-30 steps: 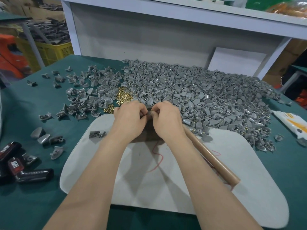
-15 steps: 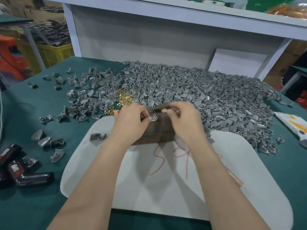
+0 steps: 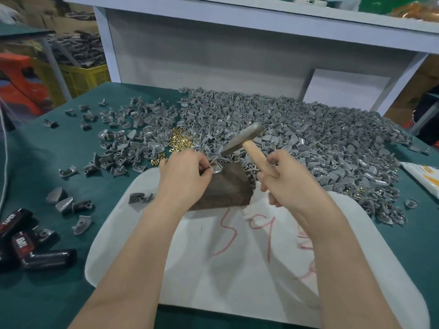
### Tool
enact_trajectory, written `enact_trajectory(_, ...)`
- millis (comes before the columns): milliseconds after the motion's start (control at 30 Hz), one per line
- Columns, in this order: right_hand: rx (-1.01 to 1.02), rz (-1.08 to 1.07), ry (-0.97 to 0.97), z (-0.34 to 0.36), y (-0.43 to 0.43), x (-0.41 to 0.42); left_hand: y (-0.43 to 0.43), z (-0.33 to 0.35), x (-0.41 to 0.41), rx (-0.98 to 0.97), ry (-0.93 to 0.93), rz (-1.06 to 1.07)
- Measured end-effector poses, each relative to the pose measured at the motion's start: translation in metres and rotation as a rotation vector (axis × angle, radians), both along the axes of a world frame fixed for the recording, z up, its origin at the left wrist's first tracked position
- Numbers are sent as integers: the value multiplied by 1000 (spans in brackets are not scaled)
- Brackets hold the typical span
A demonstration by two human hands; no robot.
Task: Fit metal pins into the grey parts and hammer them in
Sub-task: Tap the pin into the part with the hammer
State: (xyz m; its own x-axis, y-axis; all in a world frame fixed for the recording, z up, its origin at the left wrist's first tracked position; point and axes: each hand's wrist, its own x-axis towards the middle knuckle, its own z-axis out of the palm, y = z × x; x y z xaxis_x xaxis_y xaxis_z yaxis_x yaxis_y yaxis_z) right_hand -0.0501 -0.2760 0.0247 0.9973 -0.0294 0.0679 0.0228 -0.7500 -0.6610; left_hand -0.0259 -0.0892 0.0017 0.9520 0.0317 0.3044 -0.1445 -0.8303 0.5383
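The left hand [image 3: 184, 179] covers most of the grey part [image 3: 216, 169], which it pinches between thumb and fingertips. Only the part's rounded edge shows, lying on the far top edge of a dark wooden block [image 3: 228, 186]. Whether a pin sits in it cannot be made out. The same hand and wrist hide the block's left end.

The right hand [image 3: 285, 186] is curled round the wooden handle of a hammer [image 3: 244, 140], gripping close under the head; the rest of the handle is lost inside the palm. The metal head is blurred and hangs tilted above and just beyond the pinched part, apart from it.

The block lies on a white board [image 3: 237, 269] marked with red handwriting, which the right forearm partly covers and which cannot be read.

Beyond the block a large heap of grey parts [image 3: 320, 143] spreads over the green table cover [image 3: 42, 162]. A small heap of brass pins [image 3: 181, 140] sits between it and looser grey parts to the left.

A white printed packet [image 3: 425, 176] is cut off by the right edge. Black items with red labels [image 3: 45, 257] run off the left edge, their kind unclear.

At the back left a yellow slotted crate [image 3: 80, 77] stands beside the table. Dark grey pieces are heaped above it, too blurred to tell whether they lie in the crate
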Motion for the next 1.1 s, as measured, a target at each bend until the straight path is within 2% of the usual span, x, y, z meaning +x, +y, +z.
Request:
enact_trajectory(100, -119, 61, -232, 4, 4, -6, 2, -1, 0, -14, -29, 38)
enact_trajectory(200, -61, 56, -454, 11, 10, -13, 2, -1, 0, -33, -52, 13)
enact_trajectory(300, -80, 19, -561, 17, 7, -19, 3, -2, -1, -97, -73, -26)
enact_trajectory(367, -76, 9, -558, 17, 7, -21, 3, -3, -1, -103, -75, -35)
enact_trajectory(467, -8, -51, -438, 13, 12, -17, 3, -2, 0, -83, -56, -18)
enact_trajectory(600, -82, -177, -329, 7, 13, -11, 2, -2, 1, -71, -45, -3)
enact_trajectory(733, -5, -144, -162, 8, 12, -11, 2, -2, 0, -73, -48, -4)
enact_trajectory(833, -146, -89, -52, 7, 14, -11, 2, -2, 0, -89, -49, -11)
enact_trajectory(933, -203, -80, -143, 10, 15, -14, 3, -2, 1, -75, -54, -16)
enact_trajectory(1100, -144, -32, -319, 13, 19, -21, 4, -3, 2, -80, -73, -27)
